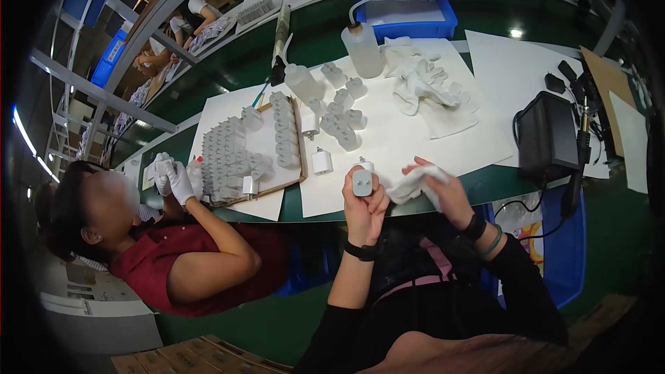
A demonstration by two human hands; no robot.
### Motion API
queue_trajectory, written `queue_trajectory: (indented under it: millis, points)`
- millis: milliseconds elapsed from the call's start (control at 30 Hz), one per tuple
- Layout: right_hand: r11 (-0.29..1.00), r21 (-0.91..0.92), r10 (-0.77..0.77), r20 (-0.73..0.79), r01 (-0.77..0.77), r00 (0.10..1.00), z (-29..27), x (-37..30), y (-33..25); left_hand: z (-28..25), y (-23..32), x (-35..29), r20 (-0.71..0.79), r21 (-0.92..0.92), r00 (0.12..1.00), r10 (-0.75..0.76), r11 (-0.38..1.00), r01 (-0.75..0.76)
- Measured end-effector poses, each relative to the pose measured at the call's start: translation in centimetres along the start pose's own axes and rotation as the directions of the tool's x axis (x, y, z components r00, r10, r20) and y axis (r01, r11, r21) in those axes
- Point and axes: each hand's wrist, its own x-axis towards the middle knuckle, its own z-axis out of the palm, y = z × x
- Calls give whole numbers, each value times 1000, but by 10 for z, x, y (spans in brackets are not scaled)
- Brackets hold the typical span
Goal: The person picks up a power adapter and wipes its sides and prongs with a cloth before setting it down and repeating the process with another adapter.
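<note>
My left hand [365,216] is closed around a white plug-in charger [362,183], its grey face with small round marks turned up. In my right hand [451,199] is a white cloth [410,184], bunched beside the charger and a little apart from it. Just beyond my left fingers stands another charger [365,164], partly hidden. A single white charger [322,162] with its prongs up sits to the left of it. Farther back lies a loose cluster of chargers [341,130]. Rows of chargers [225,156] fill much of a shallow cardboard tray [303,170] at the left.
Two squeeze bottles [364,54] and crumpled white cloths [429,86] stand behind. On the right are a black box-shaped device [547,140] with cables and a blue bin [571,263] below the table edge. A gloved co-worker [201,263] sits close on the left.
</note>
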Motion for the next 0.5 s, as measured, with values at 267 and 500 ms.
queue_trajectory:
  millis: [267,500]
  points:
    - [933,-192,-336,-165,304,927,4,35,-53,1,-11,-4,63,185,988,139,971,-149]
    - [764,-527,-452,-27,372,892,6,22,-57,3,-18,-7,-242,508,889,388,832,-224]
